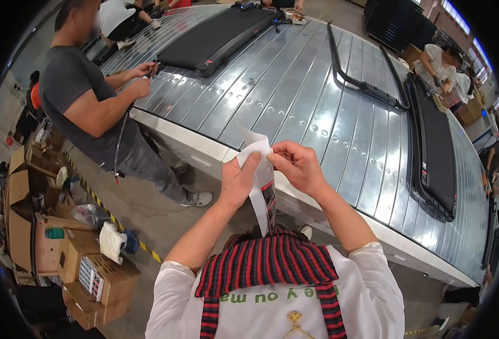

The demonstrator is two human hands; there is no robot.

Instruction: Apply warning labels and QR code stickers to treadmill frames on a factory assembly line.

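- Head view: I'm looking down past my chest at my own two hands, raised together in front of me, just short of the near edge of a long metal conveyor (294, 101) made of ribbed slats.
- My left hand (239, 179) is closed on a white paper strip (259, 186), thumb pressed flat against its face near the top.
- My right hand (298, 165) is pinched on the same strip at its upper end, fingertips touching the top edge just beside my left thumb.
- The strip hangs between both hands with its long axis running down toward my body; its lower part shows a dark and red printed band, and the bottom end disappears behind my red-and-black striped scarf (269, 265).
- Both hands are about equally close to the strip, but the right one holds the very top corner, while the left steadies the length below it.
- On the conveyor, well apart from my hands, a flat black treadmill deck (436, 152) lies toward the right edge, a black frame piece (362, 85) sits near the middle, and another black deck (218, 37) lies toward the far left corner.
- A person in a grey shirt (71, 85) stands at the left edge of the conveyor, hands busy with something small I can't make out.
- Cardboard boxes (91, 271) sit on the floor to my left.
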